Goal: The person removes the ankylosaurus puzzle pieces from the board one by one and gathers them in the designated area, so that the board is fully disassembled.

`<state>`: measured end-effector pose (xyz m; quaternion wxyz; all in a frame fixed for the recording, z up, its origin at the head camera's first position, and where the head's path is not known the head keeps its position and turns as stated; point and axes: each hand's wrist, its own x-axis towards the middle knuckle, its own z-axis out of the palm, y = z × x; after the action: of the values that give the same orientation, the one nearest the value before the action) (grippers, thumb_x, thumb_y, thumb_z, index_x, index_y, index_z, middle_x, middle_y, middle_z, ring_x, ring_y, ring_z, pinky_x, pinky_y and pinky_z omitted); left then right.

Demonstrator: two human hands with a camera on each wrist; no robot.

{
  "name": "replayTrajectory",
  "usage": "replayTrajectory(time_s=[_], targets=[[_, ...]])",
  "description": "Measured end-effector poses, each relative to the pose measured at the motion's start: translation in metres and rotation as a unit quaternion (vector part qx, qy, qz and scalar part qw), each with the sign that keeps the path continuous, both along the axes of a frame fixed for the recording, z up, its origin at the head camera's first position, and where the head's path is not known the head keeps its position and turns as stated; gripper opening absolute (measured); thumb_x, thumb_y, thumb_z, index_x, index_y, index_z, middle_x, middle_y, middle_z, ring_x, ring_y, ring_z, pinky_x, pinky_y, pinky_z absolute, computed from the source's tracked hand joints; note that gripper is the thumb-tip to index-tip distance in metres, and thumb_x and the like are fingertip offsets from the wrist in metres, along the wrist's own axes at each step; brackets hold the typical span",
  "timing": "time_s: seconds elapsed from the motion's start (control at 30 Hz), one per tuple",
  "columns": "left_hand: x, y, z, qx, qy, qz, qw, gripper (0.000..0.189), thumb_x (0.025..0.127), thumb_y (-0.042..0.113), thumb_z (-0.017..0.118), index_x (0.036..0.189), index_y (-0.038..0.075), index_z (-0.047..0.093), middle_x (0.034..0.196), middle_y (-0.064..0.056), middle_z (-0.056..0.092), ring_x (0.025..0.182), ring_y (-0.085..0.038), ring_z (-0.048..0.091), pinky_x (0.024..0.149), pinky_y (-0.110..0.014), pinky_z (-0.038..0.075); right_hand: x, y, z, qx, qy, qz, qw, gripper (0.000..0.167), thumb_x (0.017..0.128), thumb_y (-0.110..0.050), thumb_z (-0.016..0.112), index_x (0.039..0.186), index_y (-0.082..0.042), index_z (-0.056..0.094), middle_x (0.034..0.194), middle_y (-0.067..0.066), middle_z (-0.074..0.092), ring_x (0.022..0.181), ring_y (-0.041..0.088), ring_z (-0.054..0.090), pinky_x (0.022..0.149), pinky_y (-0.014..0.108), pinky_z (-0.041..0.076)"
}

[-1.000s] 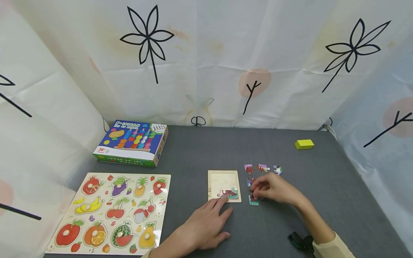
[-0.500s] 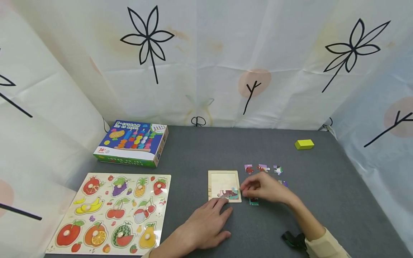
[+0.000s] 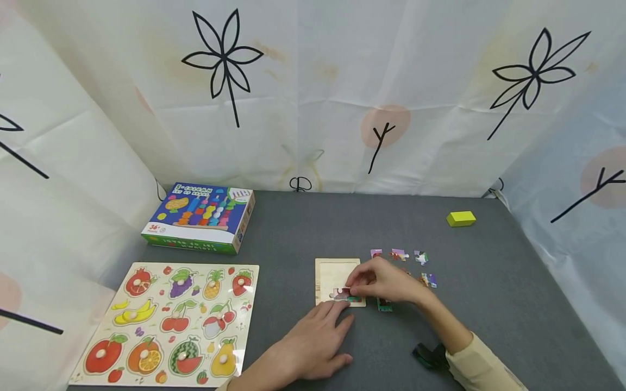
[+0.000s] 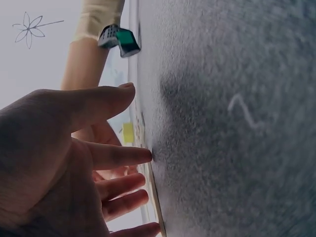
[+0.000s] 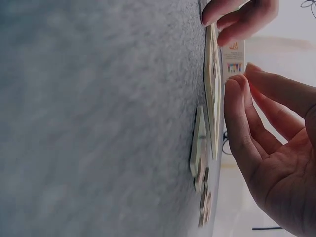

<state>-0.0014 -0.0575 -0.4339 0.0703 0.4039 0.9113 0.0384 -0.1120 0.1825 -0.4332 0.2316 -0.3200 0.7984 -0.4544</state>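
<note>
A small wooden puzzle tray lies mid-table, with joined jigsaw pieces along its near side. My left hand rests on the table, fingers extended, fingertips at the tray's near edge. Over the tray's right part, my right hand has thumb and fingers pinched together; the puzzle piece between them is hidden by the fingers. In the right wrist view the right hand holds its fingertips just above the tray. Loose jigsaw pieces lie right of the tray, some partly covered by that hand.
A fruit knob-puzzle board lies at the left, with a blue-and-green game box behind it. A yellow block sits at the back right. Printed white cloth encloses the grey table.
My right hand has moved left from the loose pieces to above the tray, uncovering a piece at the right. The left hand has stayed almost still.
</note>
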Motion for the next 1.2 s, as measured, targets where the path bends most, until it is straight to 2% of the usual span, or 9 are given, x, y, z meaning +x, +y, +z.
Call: replayTrajectory(time_s=[0.2,0.43,0.57,0.73,1.03,1.2], targets=[[0.003,0.002,-0.003,-0.007,0.001,-0.015,0.9999,0.071,0.102,0.063,0.064,0.156,0.018,0.056,0.175,-0.003,0.039,0.157,-0.021,0.042,0.125,-0.048,0.047,-0.007,-0.013,0.000,0.014,0.006,0.024,0.9996,0.012,0.100,-0.007,0.076,0.108,0.001,0.081,0.101,0.015,0.083,0.085,0.018,0.078,0.078,0.023,0.063],[0.004,0.002,-0.004,-0.011,0.008,-0.013,0.9998,0.073,0.101,0.063,0.067,0.158,0.019,0.054,0.175,-0.003,0.040,0.156,-0.021,0.042,0.125,-0.048,0.046,-0.013,-0.023,0.003,0.051,0.005,0.047,0.9976,0.014,0.102,-0.006,0.072,0.111,0.000,0.081,0.095,0.012,0.082,0.079,0.011,0.074,0.075,0.022,0.061],[0.002,0.003,-0.005,-0.016,0.006,-0.010,0.9998,0.073,0.101,0.063,0.067,0.158,0.021,0.054,0.175,-0.002,0.039,0.155,-0.020,0.042,0.126,-0.047,0.046,-0.014,-0.027,0.003,0.055,0.002,0.053,0.9970,0.014,0.100,-0.004,0.072,0.110,0.001,0.081,0.091,0.014,0.080,0.074,0.015,0.072,0.070,0.021,0.060],[0.002,0.003,-0.005,-0.015,0.009,-0.010,0.9998,0.072,0.101,0.063,0.067,0.158,0.022,0.054,0.174,-0.001,0.041,0.154,-0.020,0.043,0.125,-0.046,0.046,-0.014,-0.030,0.001,0.061,0.008,0.049,0.9969,0.012,0.098,-0.002,0.076,0.108,0.000,0.082,0.090,0.013,0.080,0.073,0.018,0.074,0.068,0.020,0.059],[0.002,0.002,-0.005,-0.009,0.007,-0.009,0.9999,0.070,0.101,0.061,0.067,0.158,0.022,0.054,0.174,0.000,0.042,0.154,-0.018,0.044,0.126,-0.045,0.046,-0.013,-0.032,0.001,0.078,0.014,0.041,0.9960,0.010,0.095,-0.002,0.078,0.105,-0.003,0.081,0.090,0.009,0.075,0.070,0.004,0.063,0.067,0.020,0.055],[0.002,0.002,-0.005,-0.007,0.001,-0.007,0.9999,0.070,0.102,0.061,0.066,0.158,0.022,0.054,0.174,0.000,0.041,0.154,-0.018,0.043,0.127,-0.045,0.045,-0.013,-0.031,0.001,0.077,0.020,0.043,0.9959,0.009,0.097,-0.005,0.077,0.104,-0.005,0.080,0.092,0.007,0.076,0.070,0.002,0.061,0.067,0.021,0.054]])
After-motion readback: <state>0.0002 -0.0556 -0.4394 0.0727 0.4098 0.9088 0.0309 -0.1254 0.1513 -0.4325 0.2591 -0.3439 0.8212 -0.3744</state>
